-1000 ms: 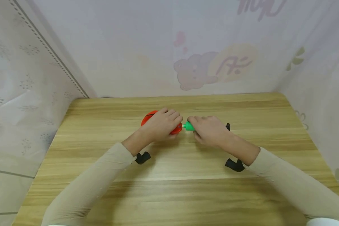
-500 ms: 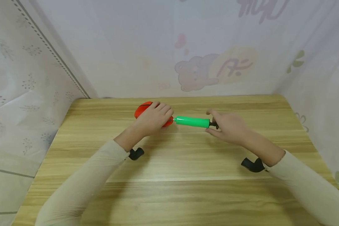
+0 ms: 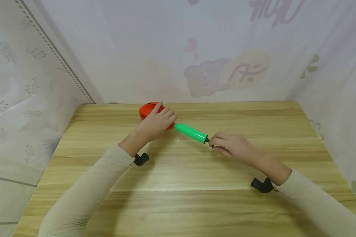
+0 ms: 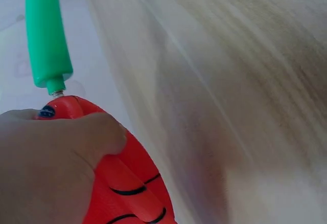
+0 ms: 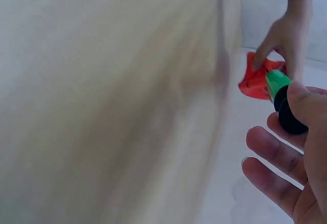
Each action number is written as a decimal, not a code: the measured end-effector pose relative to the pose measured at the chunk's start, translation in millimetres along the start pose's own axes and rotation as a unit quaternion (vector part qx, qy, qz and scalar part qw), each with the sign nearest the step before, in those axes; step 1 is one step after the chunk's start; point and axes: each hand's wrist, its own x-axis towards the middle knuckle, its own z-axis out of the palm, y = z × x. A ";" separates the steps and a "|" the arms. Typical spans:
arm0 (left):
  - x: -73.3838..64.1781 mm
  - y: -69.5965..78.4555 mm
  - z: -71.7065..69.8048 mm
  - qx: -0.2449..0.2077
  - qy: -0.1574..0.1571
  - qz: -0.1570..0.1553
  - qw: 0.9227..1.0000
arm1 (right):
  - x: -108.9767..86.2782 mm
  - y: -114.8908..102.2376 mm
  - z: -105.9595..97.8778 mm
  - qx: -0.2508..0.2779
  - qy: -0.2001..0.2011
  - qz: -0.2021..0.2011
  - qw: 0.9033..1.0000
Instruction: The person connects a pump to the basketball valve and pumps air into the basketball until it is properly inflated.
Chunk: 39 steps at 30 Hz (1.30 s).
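Note:
A limp, folded red ball with black lines is gripped by my left hand above the table's far half. In the left wrist view, the thumb presses into the creased red ball. A thin metal needle joins the ball to a green hand pump. The pump slants down to the right in the head view. At its other end, my right hand pinches the black handle between thumb and forefinger. Its other fingers are spread loosely apart in the right wrist view.
Beneath both hands lies a wood-grain table. A pale printed curtain rises right behind its far edge, with more sheeting on both sides. Black wrist-worn pieces stick out below each wrist.
My right hand has gone from the green barrel to the black handle and now pinches it. The ball and left hand have shifted left and away; the pump's handle end has swung nearer me.

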 end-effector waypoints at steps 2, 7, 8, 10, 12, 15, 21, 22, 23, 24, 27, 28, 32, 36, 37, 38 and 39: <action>-0.3 1.0 5.6 -0.009 -0.010 -0.003 1.000 | -3.0 -0.8 9.1 0.018 0.000 -0.005 1.000; -0.4 4.8 17.9 -0.038 -0.020 -0.006 0.999 | -9.7 -5.9 24.9 0.034 -0.029 0.025 0.999; -0.4 5.9 19.8 -0.046 -0.021 -0.006 0.999 | -11.0 -7.0 27.0 0.035 -0.038 0.032 0.998; -0.6 8.6 23.3 -0.065 -0.024 -0.005 0.998 | -13.9 -8.5 31.1 0.036 -0.052 0.048 0.997; -1.2 12.1 25.4 -0.086 -0.023 -0.001 0.996 | -15.9 -9.8 34.1 0.040 -0.061 0.058 0.996; -2.0 18.8 26.3 -0.113 -0.009 0.002 0.994 | -17.8 -11.4 37.2 0.043 -0.064 0.063 0.995; 0.0 43.3 17.3 -0.135 0.019 0.011 0.991 | -18.4 -13.5 38.5 0.042 -0.053 0.057 0.996; 0.8 48.7 16.2 -0.138 0.025 0.017 0.990 | -18.3 -14.1 38.1 0.041 -0.051 0.058 0.996; 1.4 54.2 15.3 -0.140 0.032 0.024 0.989 | -18.1 -14.8 37.5 0.041 -0.049 0.059 0.996; 2.2 59.6 14.6 -0.143 0.038 0.031 0.988 | -18.0 -15.6 37.0 0.041 -0.047 0.059 0.996; 4.2 74.3 15.0 -0.151 0.047 0.044 0.986 | -16.3 -18.1 35.2 0.038 -0.048 0.059 0.996; 4.7 78.5 15.7 -0.152 0.047 0.046 0.986 | -15.6 -18.8 34.7 0.037 -0.050 0.058 0.996; 5.6 90.2 18.8 -0.149 0.040 0.051 0.987 | -14.0 -20.2 34.7 0.034 -0.051 0.054 0.997; 5.1 95.1 22.6 -0.141 0.037 0.050 0.988 | -13.1 -20.9 34.8 0.038 -0.048 0.050 0.997; 4.9 96.2 23.8 -0.141 0.036 0.048 0.988 | -13.0 -21.0 35.0 0.040 -0.048 0.049 0.997; 4.6 97.2 24.7 -0.139 0.036 0.047 0.989 | -13.0 -21.0 35.1 0.041 -0.047 0.048 0.997; 4.3 98.3 25.5 -0.137 0.036 0.046 0.989 | -13.1 -21.1 35.1 0.041 -0.046 0.047 0.997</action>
